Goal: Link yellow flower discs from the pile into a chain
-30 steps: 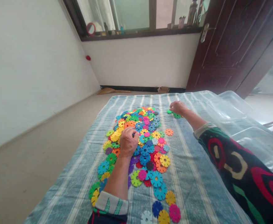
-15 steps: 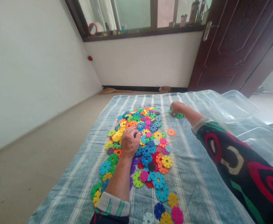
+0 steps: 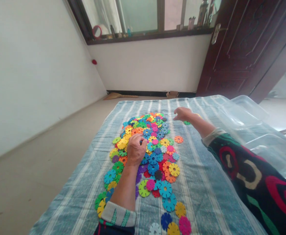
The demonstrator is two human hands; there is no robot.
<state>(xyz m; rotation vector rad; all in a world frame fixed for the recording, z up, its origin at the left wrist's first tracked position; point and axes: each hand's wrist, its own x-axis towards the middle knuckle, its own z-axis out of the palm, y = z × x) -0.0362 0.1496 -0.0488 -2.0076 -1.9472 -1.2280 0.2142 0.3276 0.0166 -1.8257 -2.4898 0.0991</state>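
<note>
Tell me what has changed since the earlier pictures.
The right hand has moved slightly left, toward the pile of discs, and its fingers are now parted with nothing visible between them. The green disc at its fingertips is out of sight; I cannot tell whether it is hidden or taken. A yellow edge now shows beyond the wrist. The left hand and the pile stayed put.

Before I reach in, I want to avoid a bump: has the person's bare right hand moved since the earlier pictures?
Yes, the right hand has shifted slightly left, towards the multicoloured pile, judged against the lone orange notched plastic disc.
</note>
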